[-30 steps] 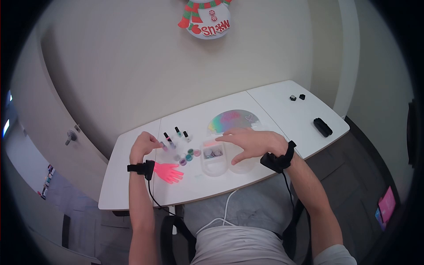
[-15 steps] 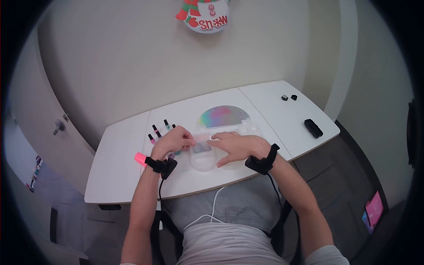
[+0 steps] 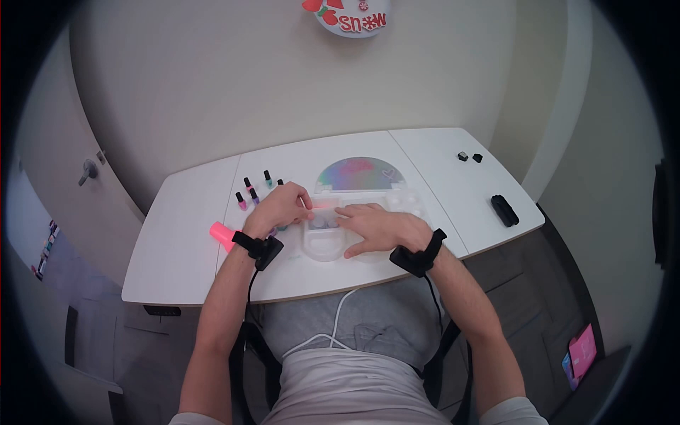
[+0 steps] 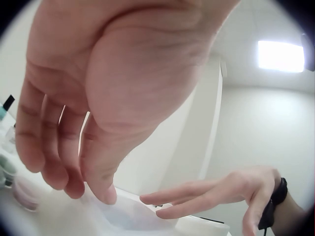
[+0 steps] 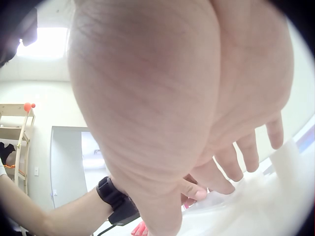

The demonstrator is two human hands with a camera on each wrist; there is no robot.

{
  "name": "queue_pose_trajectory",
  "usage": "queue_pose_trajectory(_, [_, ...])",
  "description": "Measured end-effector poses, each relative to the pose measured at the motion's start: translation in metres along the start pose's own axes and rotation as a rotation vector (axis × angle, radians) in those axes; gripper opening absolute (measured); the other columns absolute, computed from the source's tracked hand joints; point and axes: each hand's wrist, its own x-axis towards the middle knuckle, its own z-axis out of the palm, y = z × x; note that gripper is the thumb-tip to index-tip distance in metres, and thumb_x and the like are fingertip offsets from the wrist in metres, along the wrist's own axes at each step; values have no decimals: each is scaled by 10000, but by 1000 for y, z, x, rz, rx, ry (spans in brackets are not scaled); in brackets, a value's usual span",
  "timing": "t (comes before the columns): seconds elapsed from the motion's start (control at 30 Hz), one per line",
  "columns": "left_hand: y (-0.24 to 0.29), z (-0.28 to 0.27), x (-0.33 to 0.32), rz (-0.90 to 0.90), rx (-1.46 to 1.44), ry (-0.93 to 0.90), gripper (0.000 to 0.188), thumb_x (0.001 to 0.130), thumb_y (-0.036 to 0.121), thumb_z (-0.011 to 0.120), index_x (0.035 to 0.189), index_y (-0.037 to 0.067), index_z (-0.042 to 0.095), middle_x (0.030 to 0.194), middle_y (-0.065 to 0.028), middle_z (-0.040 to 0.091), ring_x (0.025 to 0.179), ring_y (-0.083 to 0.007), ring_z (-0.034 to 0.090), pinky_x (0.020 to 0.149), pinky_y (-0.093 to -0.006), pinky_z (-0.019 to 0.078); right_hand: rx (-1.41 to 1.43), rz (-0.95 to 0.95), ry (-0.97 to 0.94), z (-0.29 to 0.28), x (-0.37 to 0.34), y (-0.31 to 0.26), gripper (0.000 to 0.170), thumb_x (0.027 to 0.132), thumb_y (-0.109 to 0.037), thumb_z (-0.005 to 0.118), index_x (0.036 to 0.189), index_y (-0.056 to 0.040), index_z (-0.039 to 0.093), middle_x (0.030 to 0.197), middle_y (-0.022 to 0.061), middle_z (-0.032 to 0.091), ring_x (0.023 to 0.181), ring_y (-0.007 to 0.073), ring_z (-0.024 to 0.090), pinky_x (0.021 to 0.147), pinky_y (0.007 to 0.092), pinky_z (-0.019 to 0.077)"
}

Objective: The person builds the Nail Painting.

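A clear plastic case [image 3: 324,249] with compartments lies on the white table, its half-round rainbow mirror lid [image 3: 360,174] standing at the back. My left hand [image 3: 282,207] is at the case's left side, fingertips and thumb pointing down at the compartment with small round pieces [image 3: 325,222]. In the left wrist view its fingers are loosely bent, and nothing shows between them and the thumb. From the right, my right hand [image 3: 379,227] reaches over the case with fingers spread and straight, fingertips close to that compartment. Its palm faces down, thumb apart.
Several nail polish bottles [image 3: 241,202] with black caps stand left of the case. A pink model hand [image 3: 223,234] lies partly behind the left wrist. On the right table section are a black pouch [image 3: 504,211] and two small dark objects [image 3: 469,157].
My left hand has moved right, from a small bottle by the polishes to the case. The right hand stays over the case. The head view has shifted slightly.
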Motion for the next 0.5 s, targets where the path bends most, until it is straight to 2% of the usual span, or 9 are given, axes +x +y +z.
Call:
queue_pose_trajectory(0.07, [-2, 1, 3, 6, -18, 12, 222, 863, 89, 878, 1005, -34, 760, 773, -82, 758, 678, -149, 700, 620, -326, 520, 1, -4, 15, 0, 0, 0, 891, 968, -517, 769, 1572, 84, 509, 1707, 328, 395, 1609, 443, 360, 1313, 523, 305])
queue_pose_trajectory(0.37, [11, 6, 0, 40, 20, 38, 246, 842, 73, 882, 1019, -58, 772, 825, -116, 780, 715, -192, 730, 675, -347, 561, 12, 24, 25, -2, -2, 3, 817, 976, -497, 763, 1510, 92, 574, 1655, 324, 477, 1554, 437, 452, 1293, 498, 334])
queue_pose_trajectory(0.43, [17, 11, -6, 124, 206, 125, 306, 825, 35, 869, 1104, -61, 787, 887, -164, 795, 807, -272, 769, 778, -381, 599, 21, 14, 45, 0, -3, 3, 793, 975, -483, 766, 1495, 90, 591, 1649, 321, 488, 1543, 435, 468, 1281, 501, 346])
queue_pose_trajectory(0.47, [17, 12, -7, 130, 209, 130, 306, 825, 35, 869, 1104, -61, 787, 887, -164, 795, 807, -272, 769, 778, -381, 599, 15, 16, 50, -2, -2, 5, 793, 975, -483, 766, 1495, 90, 591, 1649, 321, 488, 1543, 435, 468, 1281, 501, 346])
queue_pose_trajectory(0.5, [13, 17, -11, 263, 220, 123, 347, 814, 5, 857, 1149, -55, 791, 952, -189, 803, 888, -313, 775, 844, -401, 601, 26, 16, 49, 1, -2, 5, 791, 971, -479, 771, 1494, 88, 593, 1650, 319, 488, 1541, 433, 471, 1278, 506, 347])
